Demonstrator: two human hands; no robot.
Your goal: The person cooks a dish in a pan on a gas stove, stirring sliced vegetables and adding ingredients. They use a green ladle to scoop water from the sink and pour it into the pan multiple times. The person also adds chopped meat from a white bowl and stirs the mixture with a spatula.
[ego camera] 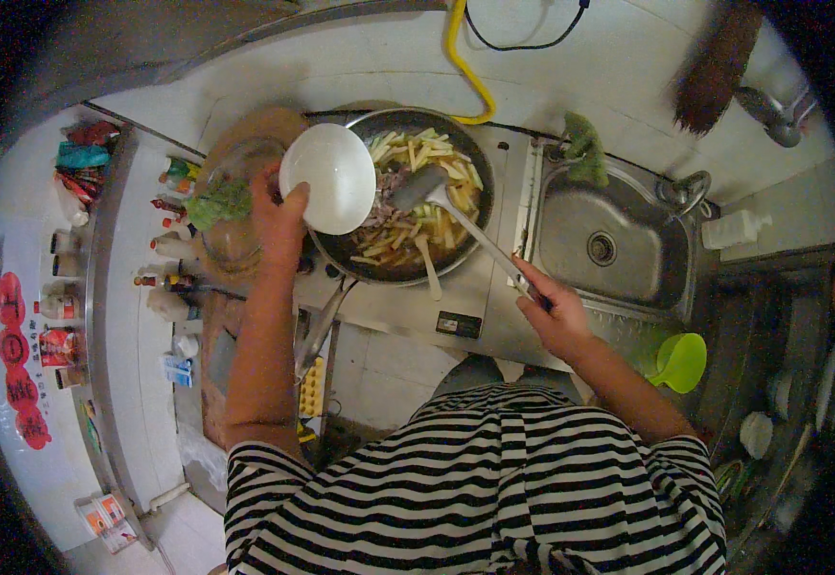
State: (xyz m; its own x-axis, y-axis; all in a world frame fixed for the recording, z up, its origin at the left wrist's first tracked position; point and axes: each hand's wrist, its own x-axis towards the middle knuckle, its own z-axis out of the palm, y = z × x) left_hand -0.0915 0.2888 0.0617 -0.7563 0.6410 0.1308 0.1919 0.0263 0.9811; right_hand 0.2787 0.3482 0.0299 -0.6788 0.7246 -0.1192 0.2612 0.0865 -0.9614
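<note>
My left hand [282, 208] grips a white bowl [330, 180] by its rim, tilted over the left side of a large frying pan [486, 237]. In my right hand [553, 310] is the handle of a cooking spatula [423, 188], whose blade rests over the food. Pale vegetable strips [428, 149] and darker pieces that look like meat [383, 198] lie in the pan with some brownish liquid. A light-coloured spoon [428, 267] leans on the pan's near rim. The pan's long handle [325, 334] points towards me. Part of the pan is hidden behind the bowl.
A steel sink [611, 244] with a faucet [687, 192] is at the right; a green cloth [584, 149] hangs at its back edge. Near its front sits a lime-green ladle [680, 363]. Green leaves [220, 203] and several bottles [173, 246] stand at the left. A yellow hose [457, 54] runs behind the pan.
</note>
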